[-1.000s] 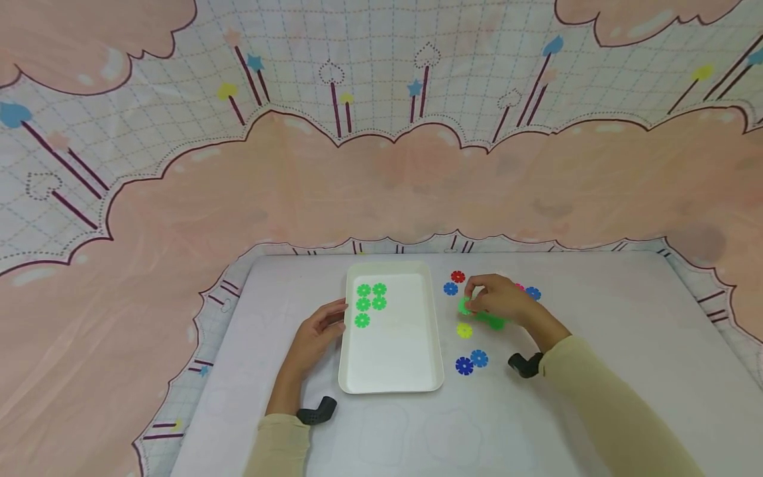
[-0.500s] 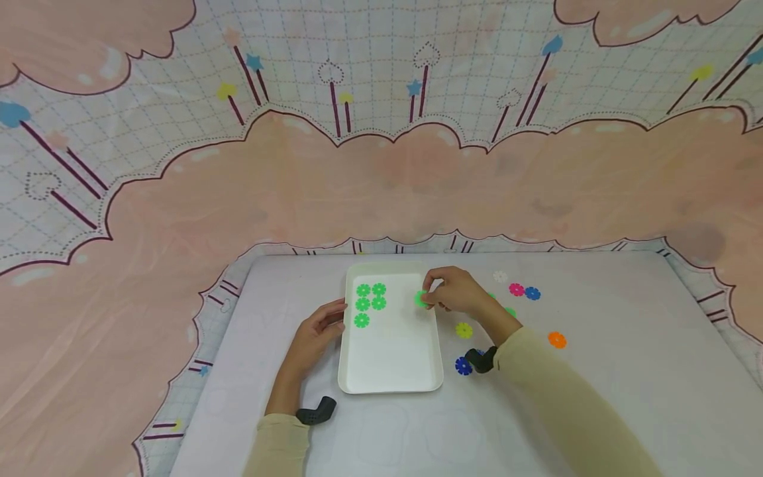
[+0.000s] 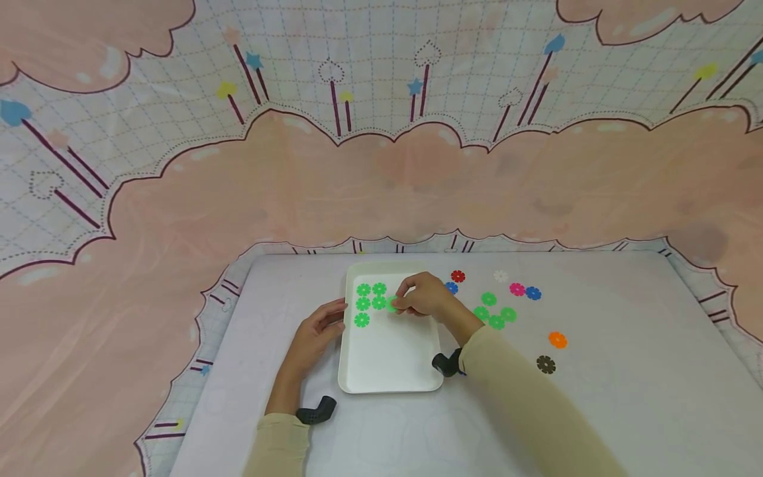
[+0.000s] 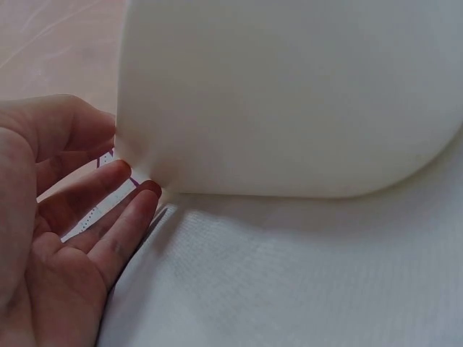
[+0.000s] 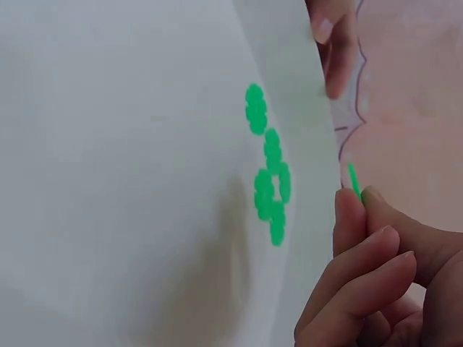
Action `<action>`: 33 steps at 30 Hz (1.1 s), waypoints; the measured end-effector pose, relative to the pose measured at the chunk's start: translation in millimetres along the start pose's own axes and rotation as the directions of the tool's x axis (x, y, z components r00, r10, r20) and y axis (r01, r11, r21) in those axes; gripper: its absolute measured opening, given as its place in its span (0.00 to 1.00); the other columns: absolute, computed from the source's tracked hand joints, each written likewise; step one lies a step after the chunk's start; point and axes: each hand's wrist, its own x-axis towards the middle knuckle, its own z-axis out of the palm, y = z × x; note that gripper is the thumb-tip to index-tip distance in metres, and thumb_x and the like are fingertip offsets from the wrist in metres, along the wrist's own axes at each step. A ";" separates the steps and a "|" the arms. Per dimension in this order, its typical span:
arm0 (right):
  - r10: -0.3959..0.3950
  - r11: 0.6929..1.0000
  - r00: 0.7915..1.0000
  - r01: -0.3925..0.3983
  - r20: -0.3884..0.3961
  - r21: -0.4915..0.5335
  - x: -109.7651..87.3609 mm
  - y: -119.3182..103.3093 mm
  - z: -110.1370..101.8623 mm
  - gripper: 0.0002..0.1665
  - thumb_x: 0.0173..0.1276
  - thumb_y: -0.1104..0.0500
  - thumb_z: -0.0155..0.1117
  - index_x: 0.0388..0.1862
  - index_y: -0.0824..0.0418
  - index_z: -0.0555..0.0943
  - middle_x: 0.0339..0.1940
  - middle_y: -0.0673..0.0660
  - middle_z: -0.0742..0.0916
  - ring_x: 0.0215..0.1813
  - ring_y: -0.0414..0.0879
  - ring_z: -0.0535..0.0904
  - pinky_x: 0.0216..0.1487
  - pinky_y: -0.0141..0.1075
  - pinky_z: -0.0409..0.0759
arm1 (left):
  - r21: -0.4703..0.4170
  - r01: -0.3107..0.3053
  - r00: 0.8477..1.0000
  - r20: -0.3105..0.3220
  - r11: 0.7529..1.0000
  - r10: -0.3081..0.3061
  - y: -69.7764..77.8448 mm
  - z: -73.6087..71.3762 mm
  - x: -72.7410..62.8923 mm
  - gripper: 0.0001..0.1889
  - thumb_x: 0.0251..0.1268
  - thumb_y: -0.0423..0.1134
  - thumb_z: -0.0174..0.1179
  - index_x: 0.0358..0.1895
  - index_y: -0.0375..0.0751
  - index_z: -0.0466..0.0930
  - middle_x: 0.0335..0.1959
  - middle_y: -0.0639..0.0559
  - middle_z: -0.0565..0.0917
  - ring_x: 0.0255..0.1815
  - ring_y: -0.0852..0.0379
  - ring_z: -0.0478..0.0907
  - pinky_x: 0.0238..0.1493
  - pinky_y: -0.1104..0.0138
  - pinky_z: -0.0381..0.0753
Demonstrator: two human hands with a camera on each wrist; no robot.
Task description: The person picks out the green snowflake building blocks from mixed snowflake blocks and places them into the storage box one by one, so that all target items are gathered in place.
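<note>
My right hand [image 3: 422,295] pinches a green snowflake disc [image 5: 353,179] between thumb and forefinger, above the white tray [image 3: 390,364]. In the right wrist view the disc shows edge-on. Several green snowflake discs [image 3: 363,303] lie flat in the tray's upper left part, just left of the pinched one. My left hand [image 3: 317,336] is at the tray's left side; its fingertips touch the outer edge, as the left wrist view shows, and its fingers are relaxed.
Right of the tray lie several loose green discs [image 3: 497,322], a red disc [image 3: 457,276], a white disc [image 3: 500,276], a pink disc [image 3: 517,289], a blue disc [image 3: 533,293], an orange disc [image 3: 558,340] and a black disc [image 3: 546,364]. My right forearm hides others.
My right hand has picked up a green disc from the table at the right and carried it left over the tray, beside the green discs there. My left hand stays at the tray's edge.
</note>
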 end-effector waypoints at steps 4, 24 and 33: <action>0.035 0.999 0.999 -0.036 -0.024 -0.031 5.4 0.5 13.1 0.10 0.63 0.56 0.77 0.33 0.61 0.85 0.27 0.53 0.88 0.23 0.41 0.74 0.22 0.25 0.74 | 0.009 0.007 1.000 0.000 1.000 -0.007 0.2 0.2 0.3 0.21 0.71 0.31 0.61 0.66 0.39 0.77 0.74 0.48 0.73 0.71 0.42 0.74 0.63 0.77 0.76; 0.109 0.994 0.987 -0.110 -0.120 0.004 17.5 4.6 50.9 0.14 0.60 0.61 0.78 0.23 0.61 0.80 0.16 0.52 0.85 0.19 0.39 0.74 0.19 0.27 0.69 | 0.014 0.016 1.000 0.002 1.000 -0.016 1.2 0.3 2.6 0.22 0.72 0.32 0.61 0.67 0.40 0.77 0.74 0.49 0.73 0.72 0.43 0.73 0.64 0.77 0.75; 0.199 0.980 0.973 -0.197 -0.115 0.031 27.3 14.9 52.8 0.14 0.60 0.58 0.79 0.30 0.62 0.80 0.19 0.54 0.87 0.18 0.40 0.80 0.19 0.27 0.71 | 0.021 0.031 0.999 -0.008 0.999 -0.031 2.1 0.0 2.1 0.22 0.71 0.32 0.62 0.66 0.41 0.77 0.74 0.50 0.73 0.72 0.44 0.74 0.64 0.78 0.75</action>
